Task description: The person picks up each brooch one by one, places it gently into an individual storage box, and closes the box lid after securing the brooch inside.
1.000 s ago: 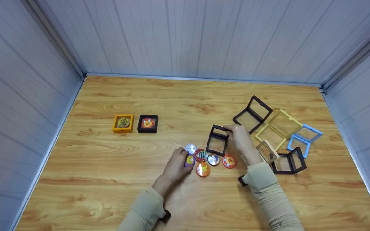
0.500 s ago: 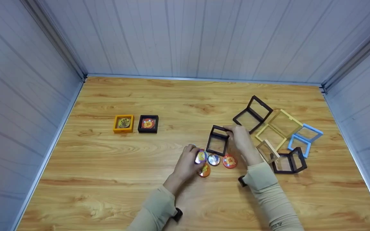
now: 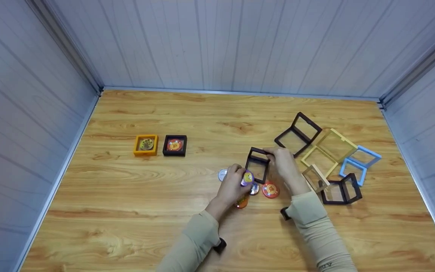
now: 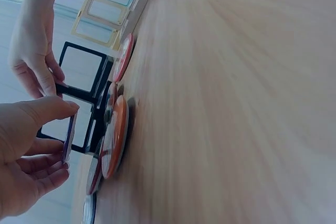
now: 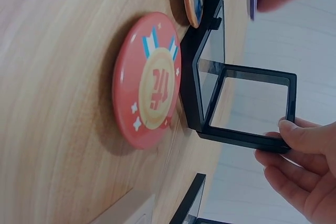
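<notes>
A round purple-rimmed badge (image 3: 247, 178) is pinched between the thumb and fingers of my left hand (image 3: 233, 186), lifted above the other badges. Just right of it stands a black hinged display frame (image 3: 258, 170), opened with its lid raised. My right hand (image 3: 283, 166) grips the edge of that lid; the right wrist view shows thumb and fingers on the lid's corner (image 5: 287, 129). Near the frame lie a red badge (image 3: 270, 190), an orange badge (image 3: 242, 203) partly behind my left hand, a small picture badge (image 3: 254, 188) and a whitish badge (image 3: 222, 174).
Several opened frames lie to the right: black (image 3: 298, 134), yellow (image 3: 329, 151), blue (image 3: 359, 165), beige (image 3: 315, 177) and another black one (image 3: 341, 190). At left sit a closed orange frame (image 3: 145, 145) and a closed black frame (image 3: 175, 145), each holding a badge. Panel walls (image 3: 217, 45) border the table.
My left hand has moved right and slightly away from me with the purple-rimmed badge, from beside the badges to the frame's near left side. My right hand stays on the lid.
</notes>
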### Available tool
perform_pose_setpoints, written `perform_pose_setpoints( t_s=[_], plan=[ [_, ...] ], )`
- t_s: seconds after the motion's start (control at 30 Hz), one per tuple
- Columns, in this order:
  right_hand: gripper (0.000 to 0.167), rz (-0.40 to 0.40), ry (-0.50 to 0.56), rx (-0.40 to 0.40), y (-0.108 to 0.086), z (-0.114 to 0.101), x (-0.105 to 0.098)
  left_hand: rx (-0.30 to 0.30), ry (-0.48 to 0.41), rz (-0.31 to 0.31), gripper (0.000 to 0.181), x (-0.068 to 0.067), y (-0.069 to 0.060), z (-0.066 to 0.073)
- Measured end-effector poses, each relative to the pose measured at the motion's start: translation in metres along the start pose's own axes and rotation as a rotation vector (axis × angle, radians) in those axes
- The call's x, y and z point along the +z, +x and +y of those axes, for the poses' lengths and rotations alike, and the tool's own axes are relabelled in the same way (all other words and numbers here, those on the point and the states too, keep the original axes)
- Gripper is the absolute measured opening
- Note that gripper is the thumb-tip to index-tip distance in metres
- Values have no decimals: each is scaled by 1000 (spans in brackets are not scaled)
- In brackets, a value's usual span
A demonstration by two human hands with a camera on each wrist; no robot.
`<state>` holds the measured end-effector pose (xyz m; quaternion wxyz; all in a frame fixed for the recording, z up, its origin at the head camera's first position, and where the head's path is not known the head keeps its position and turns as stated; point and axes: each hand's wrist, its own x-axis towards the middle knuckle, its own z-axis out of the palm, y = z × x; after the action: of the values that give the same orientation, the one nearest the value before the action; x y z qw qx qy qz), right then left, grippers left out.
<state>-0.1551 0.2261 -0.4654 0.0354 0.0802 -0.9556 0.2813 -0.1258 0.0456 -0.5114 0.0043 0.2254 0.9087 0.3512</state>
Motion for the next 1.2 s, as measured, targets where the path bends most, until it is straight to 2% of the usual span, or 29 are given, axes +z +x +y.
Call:
perform_pose_setpoints(
  t_s=[0.27, 0.5, 0.77, 0.9, 1.03, 1.2],
  plan=[
    [23, 23, -32, -17, 0, 0, 0, -35, 15, -35, 43, 7, 14, 7],
    [20, 68, -63, -73, 0, 2, 1, 20, 86, -8, 35, 13, 24, 11],
    [20, 66, -49, -65, 0, 1, 1, -4, 158, -58, 36, 17, 35, 13],
    [20, 68, -55, -65, 0, 1, 1, 17, 192, -74, 38, 19, 39, 14],
    [20, 76, -58, -79, 0, 2, 2, 48, 224, -56, 40, 22, 41, 14],
    [20, 72, -47, -66, 0, 2, 2, 59, 252, -40, 40, 24, 42, 13]
  ],
)
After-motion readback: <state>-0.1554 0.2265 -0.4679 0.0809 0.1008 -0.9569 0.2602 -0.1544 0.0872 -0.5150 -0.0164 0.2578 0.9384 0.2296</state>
